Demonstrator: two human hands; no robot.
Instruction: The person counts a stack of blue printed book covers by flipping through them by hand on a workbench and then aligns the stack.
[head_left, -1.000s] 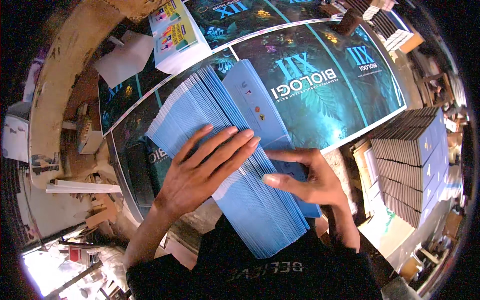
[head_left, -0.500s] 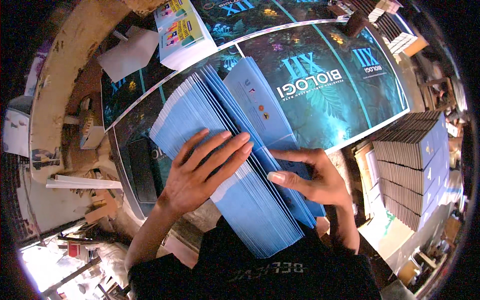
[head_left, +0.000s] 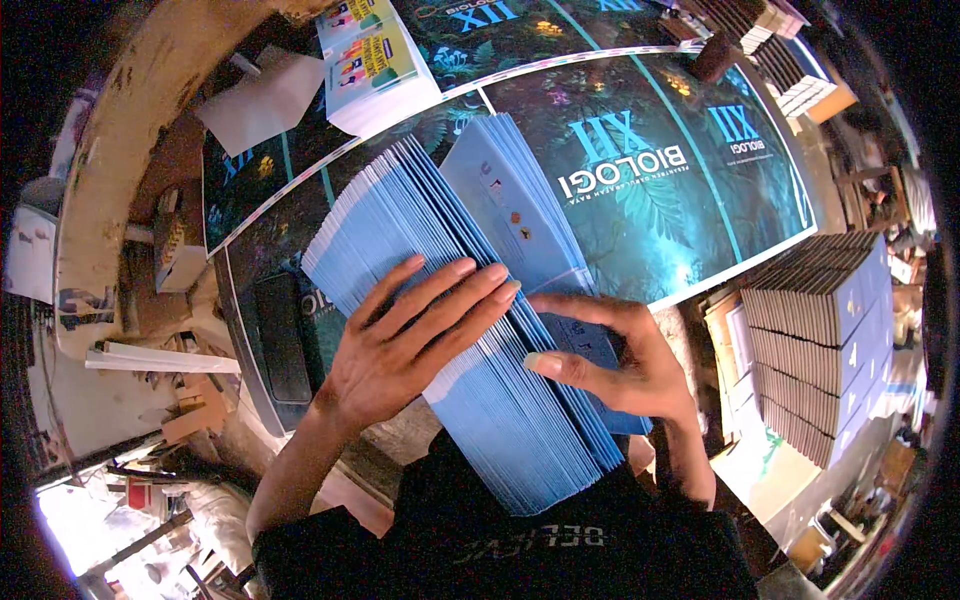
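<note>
A thick row of thin blue booklets (head_left: 500, 410) leans at a slant in front of my chest, edges up and slightly fanned at the far end. My left hand (head_left: 405, 340) lies across it with fingers bent over the top edges, holding the row together. To the right, more blue booklets (head_left: 515, 205) lie tilted with their printed covers facing up, a gap parting them from the row at the far end. Over these, my right hand (head_left: 625, 355) has thumb and index finger spread, their tips at the row's right side. Its other fingers are mostly hidden.
Large printed sheets in dark teal (head_left: 640, 190) cover the table. At the back left stands a stack of yellow-and-white books (head_left: 375, 75) beside a blank paper piece (head_left: 262, 105). A tall stack of bound books (head_left: 800, 340) rises on the right. A black flat object (head_left: 280, 340) lies left.
Leaves that stood apart at the row's right side now rest against it. My right thumb has shifted slightly left, and the gap at the far end has widened. My left hand stays nearly in place.
</note>
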